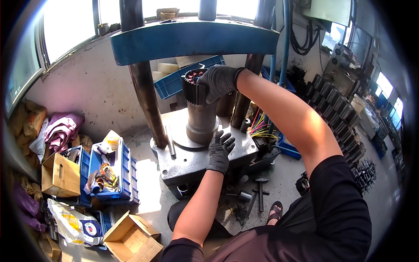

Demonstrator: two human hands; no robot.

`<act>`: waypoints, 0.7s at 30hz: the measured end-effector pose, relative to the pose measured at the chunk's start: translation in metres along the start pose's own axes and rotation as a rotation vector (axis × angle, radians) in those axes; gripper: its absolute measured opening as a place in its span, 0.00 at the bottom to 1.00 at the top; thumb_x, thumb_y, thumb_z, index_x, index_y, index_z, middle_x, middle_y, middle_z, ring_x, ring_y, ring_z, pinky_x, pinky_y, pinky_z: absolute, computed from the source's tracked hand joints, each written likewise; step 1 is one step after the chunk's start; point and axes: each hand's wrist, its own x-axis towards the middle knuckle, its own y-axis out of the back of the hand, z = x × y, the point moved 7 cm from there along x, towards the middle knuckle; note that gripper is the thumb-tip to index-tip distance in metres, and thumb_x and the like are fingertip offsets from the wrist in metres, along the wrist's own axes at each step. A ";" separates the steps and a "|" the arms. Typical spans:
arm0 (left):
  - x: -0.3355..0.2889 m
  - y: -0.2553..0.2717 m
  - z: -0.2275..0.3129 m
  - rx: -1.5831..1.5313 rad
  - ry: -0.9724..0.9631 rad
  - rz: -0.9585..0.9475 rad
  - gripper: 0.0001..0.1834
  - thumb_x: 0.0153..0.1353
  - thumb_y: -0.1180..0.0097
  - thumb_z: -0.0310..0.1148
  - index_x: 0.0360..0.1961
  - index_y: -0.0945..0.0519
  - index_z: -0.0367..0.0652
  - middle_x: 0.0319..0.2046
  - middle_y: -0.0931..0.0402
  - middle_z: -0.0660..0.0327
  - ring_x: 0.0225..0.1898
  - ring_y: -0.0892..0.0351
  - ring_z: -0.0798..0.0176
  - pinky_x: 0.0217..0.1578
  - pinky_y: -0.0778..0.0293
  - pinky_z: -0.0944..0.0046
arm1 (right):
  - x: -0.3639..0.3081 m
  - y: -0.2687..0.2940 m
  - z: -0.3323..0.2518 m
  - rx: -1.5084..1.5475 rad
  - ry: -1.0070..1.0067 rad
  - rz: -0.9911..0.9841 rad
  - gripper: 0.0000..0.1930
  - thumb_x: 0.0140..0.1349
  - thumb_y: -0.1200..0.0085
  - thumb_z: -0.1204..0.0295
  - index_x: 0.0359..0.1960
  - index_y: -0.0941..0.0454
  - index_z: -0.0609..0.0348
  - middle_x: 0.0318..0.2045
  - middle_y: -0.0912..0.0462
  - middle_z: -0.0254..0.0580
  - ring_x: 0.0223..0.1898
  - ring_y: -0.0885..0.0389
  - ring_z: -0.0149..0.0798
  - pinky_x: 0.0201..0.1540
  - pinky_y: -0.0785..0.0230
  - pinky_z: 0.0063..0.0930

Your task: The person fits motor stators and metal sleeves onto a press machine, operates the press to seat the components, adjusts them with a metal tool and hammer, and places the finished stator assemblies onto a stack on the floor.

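Observation:
A black finned motor housing (194, 94) with red windings inside its top sits upright on a grey metal cylinder (200, 118). My right hand (218, 83), in a dark knitted glove, is closed on the housing's right side near the rim; its fingertips are partly hidden. Lower down, beside the cylinder's foot, my gloved left hand (220, 152) has its fingers apart and holds nothing. The cylinder stands on the steel table (183, 169) of a press, under a blue crossbeam (192, 41). A short metal rod (170, 142) is upright or leaning left of the cylinder.
Thick steel columns (148, 102) flank the work. Blue crates (126, 174) with parts and an open cardboard box (133, 238) stand at left. Colored wires (264, 129) hang at right. A hammer (261, 194) lies on the floor; many finned housings (334, 115) are stacked far right.

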 end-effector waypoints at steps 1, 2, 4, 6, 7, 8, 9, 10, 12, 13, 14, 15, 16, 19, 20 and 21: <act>0.001 0.000 0.001 -0.013 0.006 -0.014 0.35 0.71 0.50 0.62 0.64 0.32 0.43 0.62 0.29 0.46 0.59 0.23 0.43 0.56 0.24 0.46 | 0.002 -0.003 0.003 -0.019 -0.021 -0.032 0.31 0.46 0.28 0.50 0.51 0.17 0.50 0.37 0.12 0.47 0.41 0.12 0.49 0.50 0.22 0.40; 0.002 0.001 0.002 -0.008 0.004 -0.018 0.37 0.70 0.50 0.64 0.64 0.33 0.42 0.61 0.28 0.46 0.58 0.23 0.44 0.56 0.23 0.47 | 0.003 -0.007 0.003 -0.033 -0.039 -0.066 0.30 0.47 0.29 0.48 0.50 0.17 0.49 0.37 0.12 0.47 0.41 0.12 0.49 0.48 0.22 0.41; 0.004 0.006 0.001 -0.042 0.047 0.025 0.39 0.70 0.51 0.65 0.65 0.34 0.41 0.61 0.28 0.46 0.58 0.23 0.45 0.56 0.23 0.49 | 0.001 -0.011 0.001 -0.054 -0.048 -0.081 0.27 0.49 0.31 0.47 0.45 0.14 0.51 0.34 0.12 0.46 0.38 0.12 0.48 0.47 0.22 0.40; 0.006 0.010 0.002 -0.047 0.036 0.026 0.41 0.70 0.52 0.67 0.66 0.35 0.40 0.62 0.29 0.46 0.59 0.23 0.44 0.57 0.24 0.49 | -0.008 -0.004 -0.006 -0.052 -0.024 -0.072 0.27 0.52 0.32 0.45 0.47 0.13 0.50 0.37 0.11 0.47 0.41 0.12 0.46 0.48 0.22 0.39; 0.007 0.013 -0.002 -0.079 0.057 0.063 0.41 0.69 0.52 0.67 0.66 0.35 0.41 0.63 0.30 0.46 0.59 0.24 0.44 0.57 0.25 0.48 | -0.016 -0.002 -0.013 0.024 0.015 -0.056 0.25 0.53 0.32 0.45 0.46 0.12 0.48 0.36 0.11 0.46 0.39 0.12 0.46 0.46 0.21 0.39; 0.008 0.017 -0.001 -0.111 0.071 0.104 0.41 0.69 0.52 0.68 0.66 0.34 0.41 0.64 0.31 0.46 0.59 0.24 0.43 0.58 0.26 0.47 | -0.022 0.001 -0.022 0.029 0.014 -0.057 0.25 0.53 0.32 0.45 0.46 0.12 0.48 0.36 0.11 0.46 0.39 0.12 0.46 0.46 0.21 0.39; 0.008 0.017 0.001 -0.120 0.043 0.093 0.41 0.68 0.52 0.68 0.65 0.34 0.43 0.63 0.31 0.47 0.59 0.25 0.42 0.58 0.26 0.47 | -0.032 0.008 -0.031 0.032 -0.013 -0.037 0.25 0.54 0.32 0.46 0.45 0.12 0.49 0.35 0.11 0.46 0.39 0.12 0.46 0.46 0.21 0.39; 0.008 0.018 0.004 -0.128 0.016 0.081 0.41 0.68 0.52 0.69 0.65 0.33 0.44 0.63 0.31 0.47 0.60 0.25 0.41 0.58 0.26 0.46 | -0.037 0.012 -0.036 0.035 -0.039 -0.018 0.24 0.54 0.32 0.46 0.44 0.11 0.50 0.35 0.11 0.46 0.38 0.11 0.47 0.46 0.21 0.39; 0.009 0.009 0.008 -0.114 -0.039 0.044 0.39 0.68 0.51 0.69 0.64 0.31 0.46 0.60 0.28 0.52 0.61 0.27 0.42 0.54 0.25 0.48 | -0.050 0.000 -0.030 0.148 -0.056 -0.023 0.25 0.54 0.32 0.47 0.43 0.12 0.54 0.34 0.11 0.47 0.38 0.11 0.48 0.47 0.21 0.39; 0.001 0.007 0.002 -0.075 -0.055 0.071 0.38 0.69 0.52 0.68 0.64 0.31 0.46 0.60 0.27 0.53 0.61 0.27 0.44 0.54 0.26 0.48 | -0.057 -0.009 -0.025 0.179 -0.090 -0.061 0.25 0.54 0.32 0.48 0.43 0.12 0.55 0.34 0.11 0.48 0.39 0.11 0.48 0.47 0.21 0.39; -0.012 0.004 0.000 -0.037 -0.075 0.100 0.37 0.70 0.52 0.67 0.63 0.31 0.47 0.59 0.26 0.53 0.61 0.26 0.45 0.55 0.26 0.48 | -0.065 -0.016 -0.023 0.211 -0.120 -0.097 0.25 0.53 0.32 0.49 0.43 0.12 0.57 0.34 0.11 0.48 0.39 0.11 0.48 0.47 0.20 0.39; -0.009 0.008 -0.005 -0.045 -0.094 0.098 0.36 0.70 0.53 0.66 0.64 0.31 0.48 0.59 0.26 0.54 0.60 0.26 0.47 0.55 0.27 0.48 | -0.076 -0.019 -0.025 0.298 -0.067 -0.066 0.26 0.53 0.30 0.52 0.47 0.14 0.60 0.35 0.11 0.50 0.40 0.11 0.49 0.47 0.20 0.40; -0.004 0.013 -0.007 -0.052 -0.115 0.097 0.35 0.71 0.53 0.66 0.64 0.31 0.48 0.59 0.26 0.55 0.60 0.26 0.49 0.56 0.28 0.49 | -0.087 -0.022 -0.022 0.303 -0.082 -0.064 0.26 0.53 0.30 0.52 0.47 0.14 0.60 0.35 0.11 0.50 0.40 0.11 0.49 0.47 0.20 0.40; -0.012 0.033 -0.007 0.153 -0.223 0.161 0.36 0.71 0.52 0.66 0.70 0.35 0.54 0.64 0.29 0.64 0.61 0.27 0.58 0.58 0.31 0.51 | -0.118 -0.053 -0.027 0.408 -0.125 -0.159 0.26 0.59 0.33 0.57 0.52 0.22 0.63 0.34 0.13 0.53 0.39 0.12 0.50 0.44 0.19 0.39; -0.018 0.035 -0.007 0.208 -0.251 0.200 0.37 0.71 0.52 0.65 0.71 0.37 0.56 0.65 0.30 0.65 0.61 0.27 0.58 0.59 0.31 0.51 | -0.128 -0.066 -0.024 0.430 -0.138 -0.087 0.28 0.58 0.33 0.57 0.54 0.22 0.63 0.35 0.13 0.52 0.40 0.12 0.50 0.46 0.19 0.38; -0.024 0.025 -0.004 0.234 -0.274 0.220 0.33 0.73 0.51 0.60 0.70 0.38 0.54 0.64 0.32 0.62 0.60 0.29 0.59 0.54 0.25 0.53 | -0.152 -0.073 -0.016 0.598 -0.277 -0.037 0.27 0.58 0.33 0.58 0.52 0.22 0.66 0.38 0.13 0.54 0.43 0.12 0.50 0.47 0.19 0.37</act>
